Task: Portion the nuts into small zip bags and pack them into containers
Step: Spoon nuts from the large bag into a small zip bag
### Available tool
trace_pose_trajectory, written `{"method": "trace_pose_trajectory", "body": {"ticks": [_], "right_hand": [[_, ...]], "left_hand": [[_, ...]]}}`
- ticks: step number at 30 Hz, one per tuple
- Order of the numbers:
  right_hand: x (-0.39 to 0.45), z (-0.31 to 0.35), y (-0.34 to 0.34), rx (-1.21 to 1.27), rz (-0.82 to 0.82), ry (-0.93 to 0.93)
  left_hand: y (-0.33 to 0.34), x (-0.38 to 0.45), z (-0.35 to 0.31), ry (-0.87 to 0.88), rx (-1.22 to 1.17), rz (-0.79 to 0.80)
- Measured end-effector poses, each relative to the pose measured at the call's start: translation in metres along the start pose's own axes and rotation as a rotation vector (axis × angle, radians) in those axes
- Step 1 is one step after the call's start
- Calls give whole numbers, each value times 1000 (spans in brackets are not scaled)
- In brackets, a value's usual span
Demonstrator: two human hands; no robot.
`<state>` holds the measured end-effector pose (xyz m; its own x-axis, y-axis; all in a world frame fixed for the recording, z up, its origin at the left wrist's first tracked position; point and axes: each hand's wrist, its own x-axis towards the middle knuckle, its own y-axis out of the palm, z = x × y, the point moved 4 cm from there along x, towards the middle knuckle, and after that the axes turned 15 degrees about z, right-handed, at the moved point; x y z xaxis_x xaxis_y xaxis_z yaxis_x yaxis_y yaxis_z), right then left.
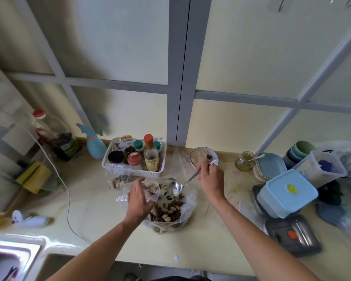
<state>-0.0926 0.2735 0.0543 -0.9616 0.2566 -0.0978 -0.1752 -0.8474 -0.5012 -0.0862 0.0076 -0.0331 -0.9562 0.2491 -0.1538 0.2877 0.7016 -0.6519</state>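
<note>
My left hand [139,196] pinches a small zip bag [151,189] open over the nuts [168,209]. My right hand [210,177], farther right, grips a spoon [175,188], bowl tipped toward the bag.

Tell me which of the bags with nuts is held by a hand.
The small bag above the big nut bag: the left hand grips it. The filled bag by the white basket lies untouched.

Nut bag [171,211]: clear, open, upright (mixed nuts inside).
Small zip bag [151,190]: part-filled, above nut bag's left rim.
</note>
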Motion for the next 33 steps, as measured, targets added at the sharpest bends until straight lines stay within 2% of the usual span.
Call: {"method": "trace_pose_trajectory", "body": {"ticks": [4,8,13,17,21,29,33], "right_hand": [[1,-18,28,-72,233,40],[-13,-27,63,-325,433,-102],[-30,-28,83,-478,520,-321],[-42,-24,87,-515,544,-365],[-40,-26,85,-444,527,-285],[-37,-45,85,63,529,219],[-31,-55,77,196,483,345]], "left_hand": [[-10,-1,-8,70,-2,7],[-9,0,-8,68,26,33],[-2,0,4,53,53,92],[0,-2,1,14,50,95],[4,-1,2,16,60,123],[8,4,5,4,69,140],[6,6,3,19,53,141]]}}
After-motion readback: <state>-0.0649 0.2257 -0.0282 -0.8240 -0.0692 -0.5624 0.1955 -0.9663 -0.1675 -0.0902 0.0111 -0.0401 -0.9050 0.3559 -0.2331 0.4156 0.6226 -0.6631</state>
